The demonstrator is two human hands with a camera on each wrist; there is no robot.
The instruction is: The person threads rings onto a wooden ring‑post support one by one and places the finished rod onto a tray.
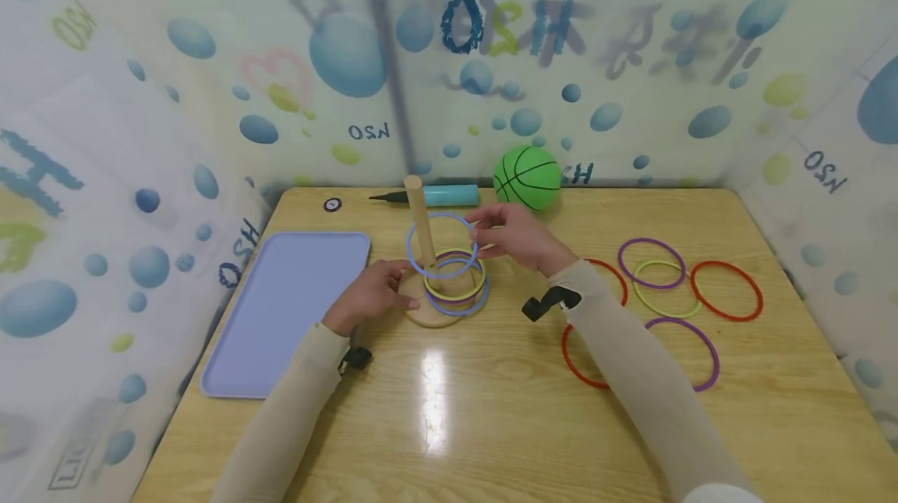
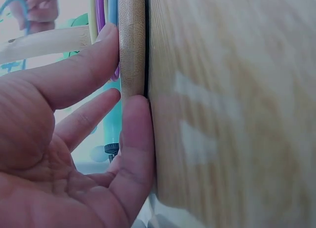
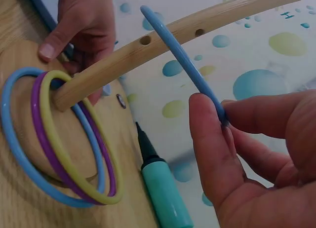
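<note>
— What is the right hand (image 1: 515, 238) doing?

— It pinches a blue ring (image 1: 442, 246) between thumb and fingertips (image 3: 210, 139). The ring is already around the wooden peg (image 1: 421, 224), tilted, about halfway up it, with its far edge just right of the peg in the hand's grip.

— And the peg itself?

— It stands upright on a round wooden base (image 1: 435, 308) near the middle of the bench (image 1: 491, 425). Three rings lie stacked on the base around the foot of the peg: a blue one (image 3: 19, 159), a purple one (image 3: 42, 149) and a yellow-green one (image 3: 64, 154).

— Where is the left hand (image 1: 368, 296)?

— Just left of the peg, against the base. The wrist view shows its fingers nearly straight, thumb (image 2: 79, 70) and one finger (image 2: 136, 134) pressing on the rim of the base, not curled round it.

— What else lies around the peg?

— Left of it, a pale blue tray (image 1: 281, 316). Behind it, a teal pump (image 1: 438, 195) lying flat, and a green ball (image 1: 527, 178) further right against the wall. Well to the right of the peg, loose rings lie flat on the bench: purple (image 1: 651, 263), yellow-green (image 1: 662, 296), red (image 1: 726, 290), another purple (image 1: 691, 351), and a red one (image 1: 578, 363) partly under the right forearm.
</note>
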